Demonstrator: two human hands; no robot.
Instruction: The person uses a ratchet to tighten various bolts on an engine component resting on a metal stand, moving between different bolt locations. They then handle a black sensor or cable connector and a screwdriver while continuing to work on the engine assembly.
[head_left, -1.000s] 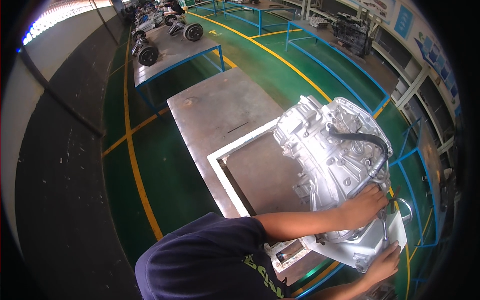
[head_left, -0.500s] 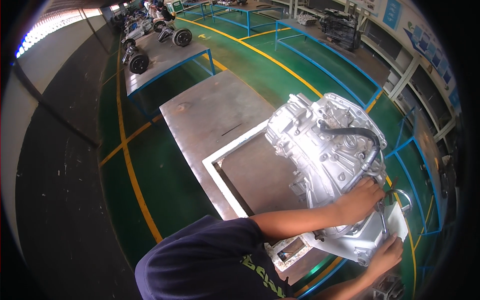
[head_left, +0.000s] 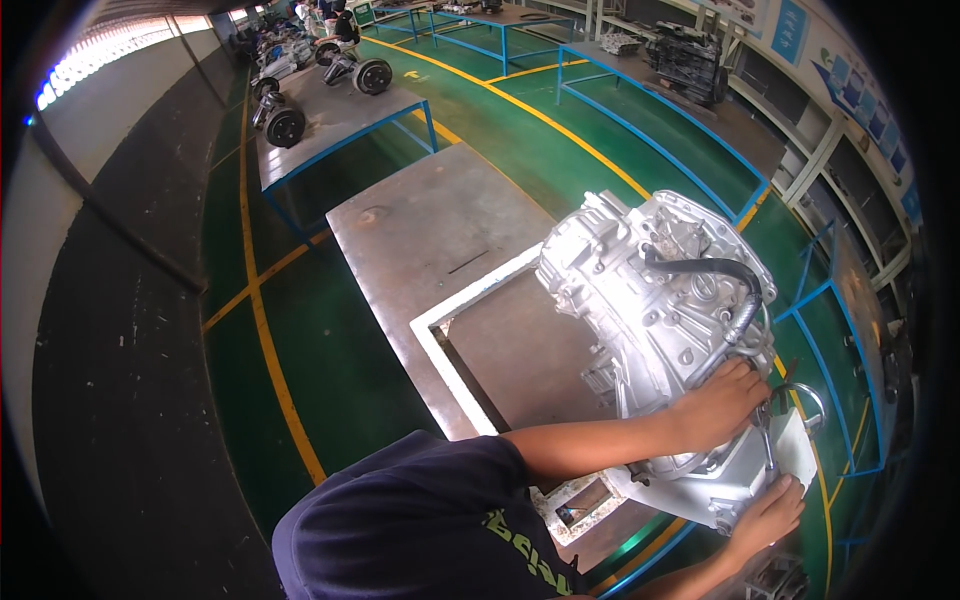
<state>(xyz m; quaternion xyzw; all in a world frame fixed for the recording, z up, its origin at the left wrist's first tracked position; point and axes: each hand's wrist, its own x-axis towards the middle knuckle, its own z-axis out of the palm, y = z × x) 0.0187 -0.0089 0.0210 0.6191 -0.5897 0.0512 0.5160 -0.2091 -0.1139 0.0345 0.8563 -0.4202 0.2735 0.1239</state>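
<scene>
A silver gearbox [head_left: 650,300] with a black hose [head_left: 705,266] on top stands at the right end of the metal workbench [head_left: 400,225]. At its near right side, a slim metal ratchet wrench [head_left: 768,445] runs between my two hands. My left hand [head_left: 722,402] is closed at the wrench's upper end, close against the casing, and its fingers hide what lies under them. My right hand [head_left: 768,515] grips the lower end of the handle, thumb on top, beside the lower cover of the gearbox.
A white frame [head_left: 450,385] lies on the bench left of the gearbox. Beyond, another table [head_left: 330,110] carries axle parts with black wheel drums [head_left: 285,127]. Blue-framed tables [head_left: 660,120] and shelving line the right. People are far off at the back.
The whole view has shifted slightly. Both hands keep their places on the wrench by the gearbox, with no clear movement.
</scene>
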